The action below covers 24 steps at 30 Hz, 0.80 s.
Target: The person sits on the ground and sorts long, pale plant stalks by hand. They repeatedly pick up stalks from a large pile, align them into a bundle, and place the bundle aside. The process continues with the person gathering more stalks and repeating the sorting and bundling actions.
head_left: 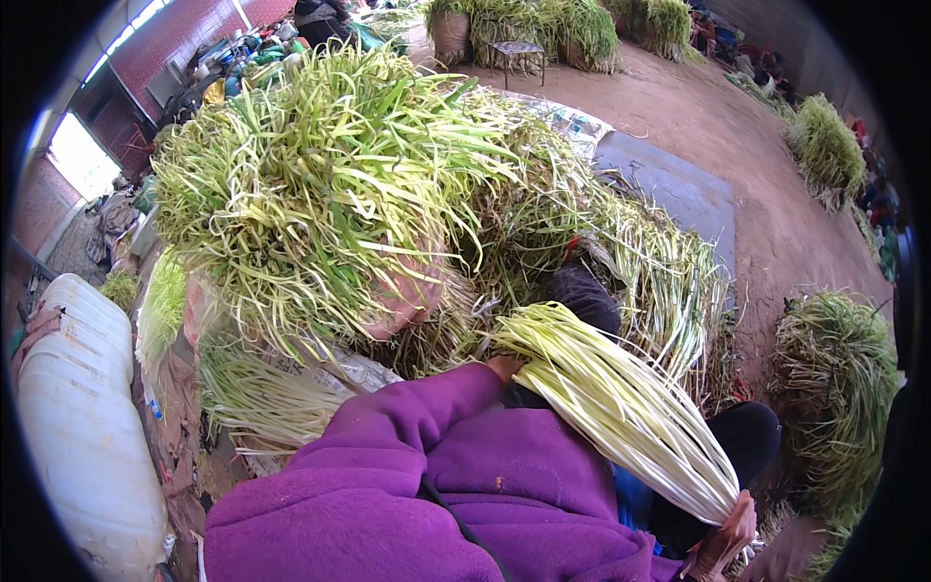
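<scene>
A bundle of long, pale yellow-green leafy stalks (625, 415) lies slantwise across my lap, its white ends at the lower right. My right hand (724, 538) grips those white ends. My left hand (505, 367) is at the leafy end, with its fingers mostly hidden by the leaves. In front of me to the left rises a big heap of untrimmed green stalks (320, 182), over a pinkish container (414, 291). Cleaner pale stalks (284, 393) lie beside my left arm near a white woven sack (364, 371). Loose leaves and stalks (662, 284) spread beyond my knee.
A large whitish plastic drum (91, 436) stands at the far left. More stalks (836, 385) are piled at the right. A grey sheet (669, 174) covers part of the dirt floor, with a small stool (516, 49) behind. A person (320, 22) is at the back.
</scene>
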Each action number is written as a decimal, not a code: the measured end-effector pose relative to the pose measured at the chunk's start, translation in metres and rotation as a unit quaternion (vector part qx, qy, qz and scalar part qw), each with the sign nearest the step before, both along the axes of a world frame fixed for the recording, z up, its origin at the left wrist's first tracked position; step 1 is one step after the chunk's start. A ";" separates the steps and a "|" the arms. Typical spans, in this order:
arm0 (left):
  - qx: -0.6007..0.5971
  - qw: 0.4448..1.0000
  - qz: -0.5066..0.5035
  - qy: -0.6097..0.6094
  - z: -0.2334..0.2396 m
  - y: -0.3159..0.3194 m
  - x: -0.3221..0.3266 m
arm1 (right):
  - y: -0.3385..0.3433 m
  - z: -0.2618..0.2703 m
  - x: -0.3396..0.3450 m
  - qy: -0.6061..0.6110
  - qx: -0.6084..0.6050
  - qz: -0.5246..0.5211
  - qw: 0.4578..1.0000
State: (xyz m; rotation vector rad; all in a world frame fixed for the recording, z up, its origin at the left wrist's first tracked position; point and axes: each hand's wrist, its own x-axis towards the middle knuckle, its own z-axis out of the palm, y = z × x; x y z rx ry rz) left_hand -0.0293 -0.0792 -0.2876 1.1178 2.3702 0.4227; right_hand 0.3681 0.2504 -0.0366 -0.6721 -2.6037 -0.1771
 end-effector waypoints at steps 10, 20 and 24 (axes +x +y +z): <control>-0.003 0.997 0.024 -0.073 0.000 0.011 -0.018 | -0.005 -0.001 -0.004 0.028 -0.005 0.011 1.000; 0.001 0.996 0.024 -0.091 -0.003 0.011 -0.017 | -0.008 0.004 -0.006 0.035 -0.044 0.003 0.998; 0.009 0.995 0.020 -0.097 -0.003 0.013 -0.019 | -0.008 0.006 -0.007 0.021 -0.037 0.012 0.999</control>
